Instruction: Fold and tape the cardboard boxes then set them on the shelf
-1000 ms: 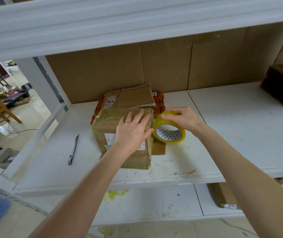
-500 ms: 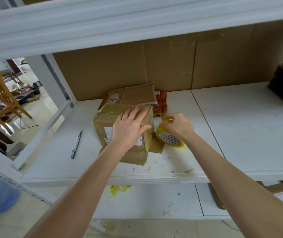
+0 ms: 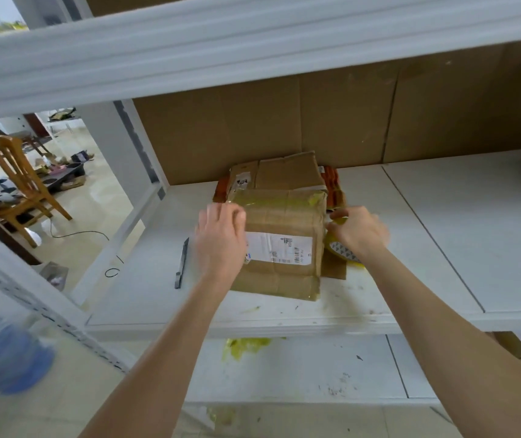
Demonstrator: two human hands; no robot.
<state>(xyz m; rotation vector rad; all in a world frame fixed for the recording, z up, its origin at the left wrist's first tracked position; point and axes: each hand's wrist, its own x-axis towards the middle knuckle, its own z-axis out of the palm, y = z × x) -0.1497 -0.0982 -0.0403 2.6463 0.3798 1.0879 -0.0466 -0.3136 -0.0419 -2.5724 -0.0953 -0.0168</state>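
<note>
Left hand [image 3: 221, 238], right hand [image 3: 360, 233]: two; taped box [image 3: 284, 222], flattened box [image 3: 287, 172]: two; tape roll [image 3: 344, 253]: one; knife [image 3: 181, 263]: one

A single wide-angle head camera looks forward and down, close in on the white shelf [image 3: 442, 248]

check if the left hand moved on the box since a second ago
Yes. The left hand slid left across the cardboard box, uncovering its white shipping label, toward the utility knife on the shelf.
</note>
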